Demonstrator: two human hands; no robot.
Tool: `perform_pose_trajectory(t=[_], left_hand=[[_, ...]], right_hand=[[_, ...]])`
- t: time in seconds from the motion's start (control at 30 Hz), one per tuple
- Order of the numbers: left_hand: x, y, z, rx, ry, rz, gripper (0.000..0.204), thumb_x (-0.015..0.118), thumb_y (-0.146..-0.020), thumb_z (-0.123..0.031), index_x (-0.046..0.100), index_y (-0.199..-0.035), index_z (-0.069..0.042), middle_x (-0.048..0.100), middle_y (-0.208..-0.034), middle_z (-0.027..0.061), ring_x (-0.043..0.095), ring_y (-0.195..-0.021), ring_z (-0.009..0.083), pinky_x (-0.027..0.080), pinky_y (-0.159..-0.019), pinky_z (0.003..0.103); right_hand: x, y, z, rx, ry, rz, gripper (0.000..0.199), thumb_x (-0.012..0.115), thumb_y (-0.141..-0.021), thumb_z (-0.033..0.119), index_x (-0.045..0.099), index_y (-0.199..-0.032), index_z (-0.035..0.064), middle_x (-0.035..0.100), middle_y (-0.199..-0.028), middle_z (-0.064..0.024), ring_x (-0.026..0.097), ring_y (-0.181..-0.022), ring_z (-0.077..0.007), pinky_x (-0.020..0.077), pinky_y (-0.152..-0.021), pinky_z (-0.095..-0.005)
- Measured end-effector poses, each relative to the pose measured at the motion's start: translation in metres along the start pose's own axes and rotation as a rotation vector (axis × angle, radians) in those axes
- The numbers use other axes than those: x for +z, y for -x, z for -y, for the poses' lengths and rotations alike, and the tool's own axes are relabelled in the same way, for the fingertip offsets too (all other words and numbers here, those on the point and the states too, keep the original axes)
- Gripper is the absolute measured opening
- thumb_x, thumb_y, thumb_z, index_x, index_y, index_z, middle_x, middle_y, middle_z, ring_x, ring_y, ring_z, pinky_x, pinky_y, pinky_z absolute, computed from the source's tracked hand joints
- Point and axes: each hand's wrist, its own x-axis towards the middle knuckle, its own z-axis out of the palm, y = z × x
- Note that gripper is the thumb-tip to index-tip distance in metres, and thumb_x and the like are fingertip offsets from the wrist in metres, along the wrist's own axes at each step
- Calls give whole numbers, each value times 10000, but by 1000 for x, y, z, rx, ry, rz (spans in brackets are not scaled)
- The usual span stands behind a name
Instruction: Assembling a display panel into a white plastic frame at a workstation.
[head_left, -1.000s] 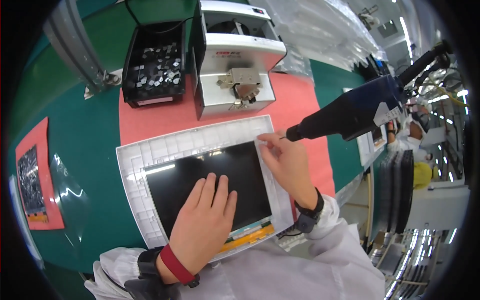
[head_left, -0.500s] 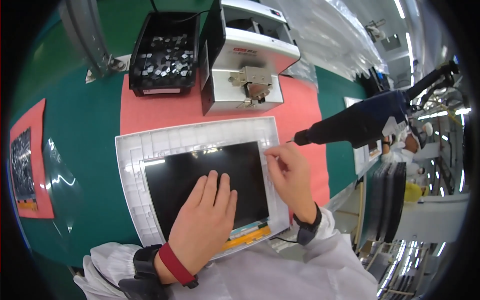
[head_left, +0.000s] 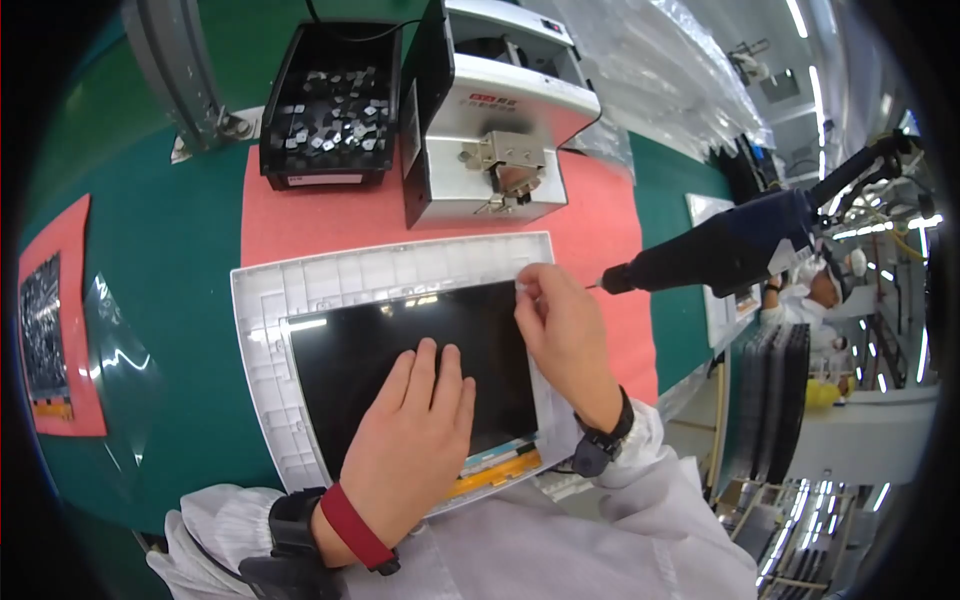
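Black screen [head_left: 490,350] could crack if the left hand [head_left: 405,430], flat and gripping nothing, pushes hard (I can't tell if the right hand [head_left: 567,335] pinches anything).

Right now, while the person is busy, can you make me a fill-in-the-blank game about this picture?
1. The hand spread over the glossy black rectangular screen is the person's ____ one.
2. The rectangular plastic frame around that screen is coloured ____.
3. The other hand is at the screen's far ____ corner.
4. The black rectangular plastic bin stands to the ____ of the boxy silver-and-black machine.

Missing words: left; white; right; left.
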Motion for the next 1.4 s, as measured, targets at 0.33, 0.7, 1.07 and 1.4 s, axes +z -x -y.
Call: perform_pose_trajectory(t=[0.33,0.7,1.07,1.4], left_hand=[[-2,-1,1,2,7,18,394,595,-859,-159,650,-1223,-19,562,-1341,201,501,-1279,355,377,-1123,428],[0,-1,0,2,-7,6,396,590,-862,-166,649,-1222,-14,564,-1339,203,502,-1274,355,383,-1117,427],[2,-1,-1,7,-6,-4,406,599,-848,-162,649,-1224,-16,565,-1334,201,503,-1273,355,387,-1113,425],[7,1,-3,-23,31,-72,396,562,-860,-174,647,-1195,19,577,-1308,218,516,-1252,369,399,-1090,432]], right_hand=[[-2,-1,0,-33,-6,32,164,634,-847,9,584,-1003,19,616,-869,-162,632,-748,-346,495,-644,-420],[5,17,3,-108,145,-57,310,639,-870,-3,608,-1178,-24,588,-1075,-186,622,-898,-350,520,-740,-423],[0,26,0,-17,-85,-13,303,664,-862,-10,628,-1162,-33,588,-1086,-158,632,-856,-305,530,-714,-375],[10,22,-2,-80,93,-88,306,658,-862,21,631,-1166,-9,581,-1054,-175,598,-932,-362,498,-806,-411]])
